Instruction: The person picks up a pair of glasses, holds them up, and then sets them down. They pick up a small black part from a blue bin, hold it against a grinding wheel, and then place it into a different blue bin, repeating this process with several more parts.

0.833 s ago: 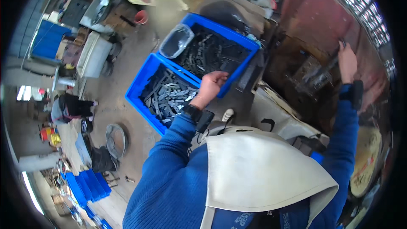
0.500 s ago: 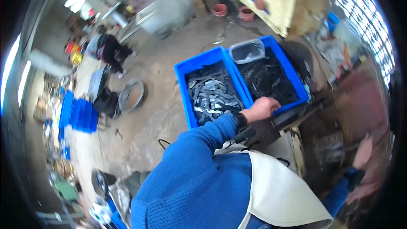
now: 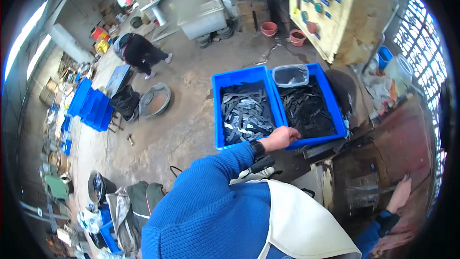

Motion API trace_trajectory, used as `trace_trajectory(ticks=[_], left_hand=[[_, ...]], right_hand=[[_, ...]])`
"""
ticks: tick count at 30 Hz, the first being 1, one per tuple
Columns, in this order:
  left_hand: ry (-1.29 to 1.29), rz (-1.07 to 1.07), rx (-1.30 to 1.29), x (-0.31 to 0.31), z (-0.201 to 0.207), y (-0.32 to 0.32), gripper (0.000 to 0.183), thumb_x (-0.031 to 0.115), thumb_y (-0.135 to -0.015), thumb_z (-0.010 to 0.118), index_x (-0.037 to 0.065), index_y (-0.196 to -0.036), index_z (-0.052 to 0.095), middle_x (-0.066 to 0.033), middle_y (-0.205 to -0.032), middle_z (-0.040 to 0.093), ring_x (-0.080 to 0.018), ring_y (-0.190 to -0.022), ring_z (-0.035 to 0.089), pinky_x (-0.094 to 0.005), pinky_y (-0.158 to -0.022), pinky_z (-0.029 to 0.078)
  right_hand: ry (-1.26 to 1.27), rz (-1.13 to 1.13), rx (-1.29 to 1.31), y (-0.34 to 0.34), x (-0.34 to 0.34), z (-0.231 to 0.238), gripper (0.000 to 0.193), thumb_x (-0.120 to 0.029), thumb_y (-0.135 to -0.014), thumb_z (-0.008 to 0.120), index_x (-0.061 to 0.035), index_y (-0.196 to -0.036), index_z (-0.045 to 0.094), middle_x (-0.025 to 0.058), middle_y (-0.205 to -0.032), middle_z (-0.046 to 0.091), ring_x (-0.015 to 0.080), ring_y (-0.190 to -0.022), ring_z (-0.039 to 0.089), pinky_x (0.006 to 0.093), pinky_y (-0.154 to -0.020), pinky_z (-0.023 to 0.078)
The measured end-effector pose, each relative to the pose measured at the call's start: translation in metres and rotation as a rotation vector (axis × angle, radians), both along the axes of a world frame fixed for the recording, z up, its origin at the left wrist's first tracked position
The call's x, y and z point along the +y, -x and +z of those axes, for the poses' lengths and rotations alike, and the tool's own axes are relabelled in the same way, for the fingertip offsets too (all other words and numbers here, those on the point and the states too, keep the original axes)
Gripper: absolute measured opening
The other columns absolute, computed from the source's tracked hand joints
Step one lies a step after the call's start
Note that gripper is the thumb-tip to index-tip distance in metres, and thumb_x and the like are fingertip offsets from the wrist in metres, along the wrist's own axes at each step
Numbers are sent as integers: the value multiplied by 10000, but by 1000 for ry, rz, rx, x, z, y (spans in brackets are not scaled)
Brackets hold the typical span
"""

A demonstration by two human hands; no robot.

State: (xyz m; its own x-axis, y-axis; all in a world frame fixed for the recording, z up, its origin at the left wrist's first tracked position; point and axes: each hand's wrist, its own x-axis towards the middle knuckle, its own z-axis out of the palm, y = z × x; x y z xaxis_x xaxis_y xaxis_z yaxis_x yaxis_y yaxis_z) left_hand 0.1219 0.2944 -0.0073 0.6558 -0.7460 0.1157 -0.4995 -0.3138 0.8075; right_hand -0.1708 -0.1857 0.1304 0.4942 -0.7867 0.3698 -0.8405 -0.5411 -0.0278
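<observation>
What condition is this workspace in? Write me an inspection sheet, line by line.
Surface: floor, stained and patchy.
Work items: left blue bin and right blue bin side by side, both holding dark strips; clear container at the right bin's far edge.
Clutter: hammer and grey tub on the floor.
Hands: left hand curled at the bins' near rims; right hand by a reddish surface, grip unclear.
Cables: black loop beside left sleeve, possibly a cord.
Surroundings: yellow panel, bending person, grated window.

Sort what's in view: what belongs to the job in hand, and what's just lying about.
Likely the job's, near the left hand:
left blue bin
right blue bin
dark flat strips
clear plastic container

Apparently just lying about:
hammer-like tool
round grey tub
two red buckets
</observation>
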Motion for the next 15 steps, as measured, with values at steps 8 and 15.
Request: trace_trajectory(ticks=[8,15], left_hand=[[18,-105,60,-40,0,15,223,50,-818,588,67,-1012,696,-144,-845,683,-292,-749,661,-384,-671,523],[12,-220,8,-87,19,27,237,15,-808,583,63,-1013,690,-155,-852,663,-303,-761,653,-386,-673,521]], right_hand=[[-32,-180,6,-7,35,13,370,-396,-985,413,-65,-1014,577,224,-884,667,441,-851,624,543,-701,476],[-9,-197,-30,-15,57,27,289,-337,-966,462,-67,-948,563,181,-819,677,392,-778,662,512,-656,519]])
